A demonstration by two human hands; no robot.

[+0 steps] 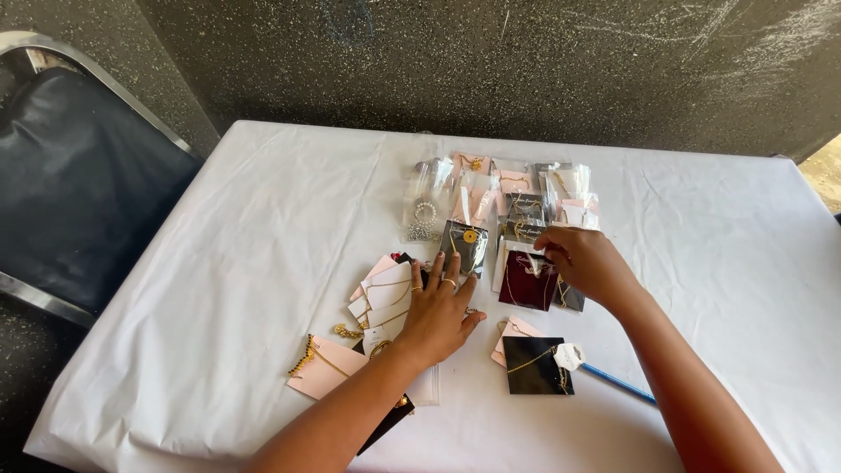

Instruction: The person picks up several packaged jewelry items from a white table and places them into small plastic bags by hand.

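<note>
Jewellery cards lay scattered over the white tablecloth (263, 228), and every place below is reckoned from the dark red card (526, 282) near the middle of it. The right hand (585, 260) sat at that card's upper edge, fingertips drawn close together on a fine gold chain; whether the pinch had fully closed on it could not be told from where I stood. The left hand (441, 314) lay flat to the left of the red card, fingers spread and gripping nothing, its palm pressing on a fan of white and pink cards (385, 293). Behind the red card stood a crowded cluster of clear packets (504, 197). In front of it lay a black card (534, 363) with a chain and a white tag (568, 356), and a blue pen (618, 383) just to the right of that. Risks noted: a tug on the thin chain could tangle or snap it, or drag the red card into the packets behind. The spread left hand could shift and scatter the fan. Loose gold pieces (305, 357), well to the left and in front, lay towards the cloth's near edge and could slide off if the cloth was pulled.
</note>
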